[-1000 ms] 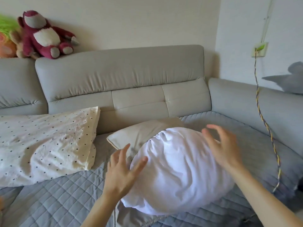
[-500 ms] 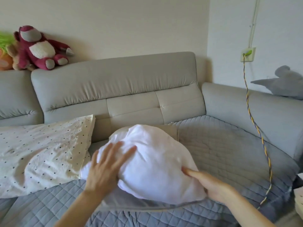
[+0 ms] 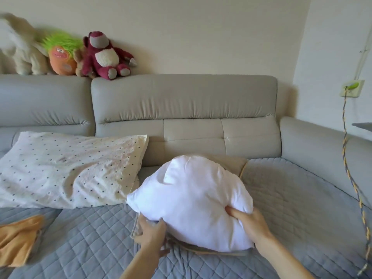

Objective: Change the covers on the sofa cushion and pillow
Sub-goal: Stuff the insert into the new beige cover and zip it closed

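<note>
Head view, the only one.

White cushion insert (image 3: 193,200): mid-seat on the quilted grey mat (image 3: 291,198), puffed up, lying on top of a beige cover (image 3: 233,165). The cover's far corner shows behind the insert, near the sofa back (image 3: 181,97). Its near edge sticks out under the insert's lower side. Can't tell how much of the insert is inside the cover; nearly all of what shows is bare white.

Left hand (image 3: 152,234): at the insert's lower left edge, fingers curled onto the beige cover's edge and gripping it. Fingertips are partly hidden under the insert.

Right hand (image 3: 249,220): on the insert's lower right side, thumb dug into the white fabric with a dent around it. Other fingers are wrapped behind, out of sight. Firm hold on the insert.

Dotted pillow (image 3: 68,170): left of the insert, cream case with dark dots, leaning on the sofa back. Its lower right corner is just beside the insert; can't tell if they touch.

Orange cloth (image 3: 18,242): crumpled on the mat at the left frame edge, well apart from both hands.

Top of sofa back, left end: cream plush (image 3: 20,47), orange plush with green hair (image 3: 60,55) and dark red plush bear (image 3: 104,55), in a row against the wall.

Right wall: socket (image 3: 352,88) with a braided cable (image 3: 350,178) hanging down past the sofa's side section.
</note>
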A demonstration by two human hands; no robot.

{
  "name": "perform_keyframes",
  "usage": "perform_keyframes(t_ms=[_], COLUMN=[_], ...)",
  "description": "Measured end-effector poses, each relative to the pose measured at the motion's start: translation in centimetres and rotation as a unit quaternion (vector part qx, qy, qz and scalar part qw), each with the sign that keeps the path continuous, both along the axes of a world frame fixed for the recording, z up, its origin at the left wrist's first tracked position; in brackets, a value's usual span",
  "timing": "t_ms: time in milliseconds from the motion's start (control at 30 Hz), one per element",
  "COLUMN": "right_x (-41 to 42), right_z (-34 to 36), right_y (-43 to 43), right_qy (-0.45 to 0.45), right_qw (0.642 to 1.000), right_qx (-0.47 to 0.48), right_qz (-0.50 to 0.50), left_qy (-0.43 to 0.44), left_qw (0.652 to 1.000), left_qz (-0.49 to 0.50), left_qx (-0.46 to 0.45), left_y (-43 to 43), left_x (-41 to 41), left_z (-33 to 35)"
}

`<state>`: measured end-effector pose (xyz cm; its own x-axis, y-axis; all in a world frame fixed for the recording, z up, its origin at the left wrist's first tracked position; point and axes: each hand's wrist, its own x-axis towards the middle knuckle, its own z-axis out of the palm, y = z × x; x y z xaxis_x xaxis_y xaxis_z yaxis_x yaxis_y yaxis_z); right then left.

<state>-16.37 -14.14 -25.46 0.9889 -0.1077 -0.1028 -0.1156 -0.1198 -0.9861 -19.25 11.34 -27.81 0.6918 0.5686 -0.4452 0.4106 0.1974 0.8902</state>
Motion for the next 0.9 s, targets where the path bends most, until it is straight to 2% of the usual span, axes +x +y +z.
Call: perform_keyframes(t_ms=[67, 133, 200, 233, 333, 400, 467, 533, 567, 600, 700, 767, 800, 867, 900], right_x=[-0.4, -1.0, -1.4, -1.7, -2.9, -3.7, -4.4, -5.1, -5.5, -6.3, -6.1, -5.5, -5.9, -7.1, -7.9], right_z=[1.7, 3.2, 4.8, 5.6, 6.8, 4.4, 0.5, -2.7, -3.8, -4.5, -4.6, -4.2, -3.9, -2.8, -2.4], right_y=[1.6, 3.2, 4.6, 4.9, 5.7, 6.3, 6.8, 7.3, 7.3, 6.4, 5.9, 5.3, 5.0, 4.7, 4.6], right_qy=[-0.094, -0.173, -0.247, -0.276, -0.346, -0.315, -0.194, -0.041, 0.017, 0.03, 0.111, 0.106, 0.07, -0.058, -0.144], right_qw=[0.995, 0.984, 0.967, 0.959, 0.934, 0.945, 0.979, 0.999, 0.999, 0.996, 0.991, 0.992, 0.994, 0.98, 0.956], right_qx=[-0.016, -0.033, -0.049, -0.048, -0.028, -0.019, -0.022, 0.008, 0.02, 0.021, -0.043, -0.061, -0.077, -0.17, -0.238], right_qz=[-0.015, -0.015, -0.024, -0.041, -0.082, -0.09, -0.064, 0.006, 0.038, 0.077, 0.063, 0.004, -0.019, -0.079, -0.095], left_qy=[-0.068, -0.147, -0.192, -0.213, -0.229, -0.24, -0.187, -0.106, -0.071, -0.048, -0.019, -0.024, -0.024, -0.024, -0.024], left_qw=[0.992, 0.966, 0.943, 0.937, 0.95, 0.951, 0.964, 0.981, 0.984, 0.987, 0.985, 0.977, 0.973, 0.967, 0.966], left_qz=[0.044, 0.081, 0.066, 0.047, -0.027, -0.064, -0.078, -0.083, -0.091, -0.1, -0.149, -0.197, -0.217, -0.244, -0.25], left_qx=[-0.093, -0.197, -0.263, -0.273, -0.211, -0.183, -0.17, -0.142, -0.136, -0.12, -0.087, -0.08, -0.073, -0.064, -0.062], left_y=[0.0, 0.8, 0.2, -0.2, -0.1, 0.4, 0.5, 0.3, 0.2, 0.4, 1.4, 1.6, 1.7, 1.2, 1.1], left_x=[2.3, 5.8, 5.8, 5.1, 5.3, 5.8, 5.8, 5.1, 4.3, 3.6, 2.2, 1.5, 1.3, 0.5, 0.4], left_z=[-0.2, -0.4, 4.1, 6.7, 9.7, 8.6, 5.4, 1.4, 0.1, -0.7, -0.8, -0.5, -1.0, -1.2, -1.3])
